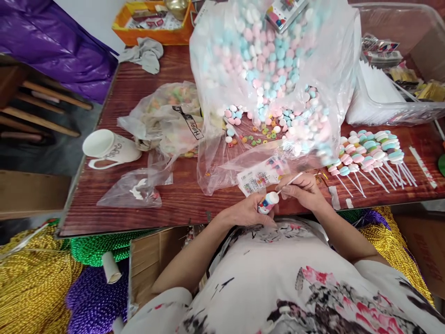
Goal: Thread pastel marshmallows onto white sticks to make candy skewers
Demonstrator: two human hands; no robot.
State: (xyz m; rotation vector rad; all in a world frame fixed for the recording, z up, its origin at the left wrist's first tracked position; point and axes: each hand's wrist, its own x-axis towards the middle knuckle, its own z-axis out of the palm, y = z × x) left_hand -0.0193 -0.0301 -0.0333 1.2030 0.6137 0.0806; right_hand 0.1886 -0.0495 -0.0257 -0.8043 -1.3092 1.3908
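White stick [291, 182] sits pinched in your right hand [303, 191] beside the bottle [267, 204] your left hand [249, 211] grips. Pressing off-centre could bend the stick.

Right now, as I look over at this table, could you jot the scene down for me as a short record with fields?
Left hand: holding a small printed item with a white top
Right hand: gripping a white stick, one end close to that top; contact unclear
Beyond the hands: large clear bag with pink, blue and white pieces
Table's right side: stick-mounted pieces, in front of a clear tub
Table's left side: white mug
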